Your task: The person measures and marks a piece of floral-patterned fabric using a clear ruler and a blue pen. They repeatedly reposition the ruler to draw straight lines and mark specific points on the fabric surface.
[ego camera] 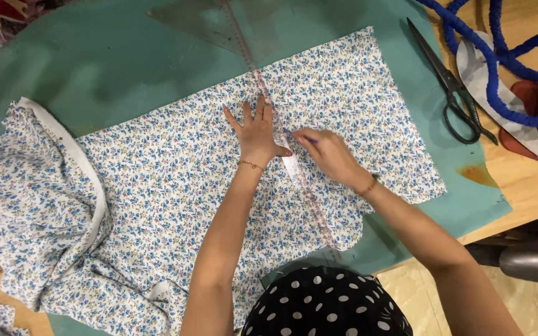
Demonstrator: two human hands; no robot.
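Note:
White fabric with small blue flowers (175,168) lies spread over a teal mat (107,62). A long clear ruler (299,174) runs diagonally across the fabric. My left hand (256,132) lies flat with fingers spread, pressing the fabric and the ruler's left edge. My right hand (325,152) is just right of the ruler, fingers pinched on a small marking tool, a pen or chalk (306,140), with its tip at the ruler's edge.
Black-handled scissors (453,87) lie on the mat at the right. Beyond them are a thick blue cord (499,56) and a white flat piece (477,62) on the wooden table. Bunched fabric hangs at the left. A clear set square (219,25) lies at the top.

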